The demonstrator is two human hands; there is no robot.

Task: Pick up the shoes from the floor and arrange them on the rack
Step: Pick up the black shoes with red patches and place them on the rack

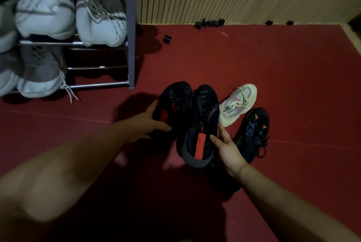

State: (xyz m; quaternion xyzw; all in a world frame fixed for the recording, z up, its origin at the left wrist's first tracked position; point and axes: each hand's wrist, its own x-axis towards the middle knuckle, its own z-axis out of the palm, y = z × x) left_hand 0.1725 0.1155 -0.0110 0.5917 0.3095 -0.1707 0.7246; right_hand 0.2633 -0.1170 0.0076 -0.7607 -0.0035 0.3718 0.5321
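Head view: one wide look down at the rack (131, 46) and the red floor (293, 85) beside it.
Left hand (143, 122): thumb and fingers were clamped round the heel end of one black shoe (173, 101), just off the rack's lower right corner.
Right hand (227, 150): thumb and fingers pinched the heel of the second black shoe (201, 120), which was touching its mate on the side away from the rack and seemed lifted clear.
Floor: a cream shoe (237, 105) and a dark blue shoe (252, 132) lay farther from the rack than the held pair.
Rack load: white shoes (45, 11) sat on the upper tier and grey shoes (39, 73) below, with bare rails (97, 67) at the lower tier's right end.
Step in hand: probably carrying the black pair to the rack.
Doing it well: the move called for firm heel grips, toes led in toward the rack, and soles set across both bare rails so that neither shoe tipped through, close beside the grey shoes.
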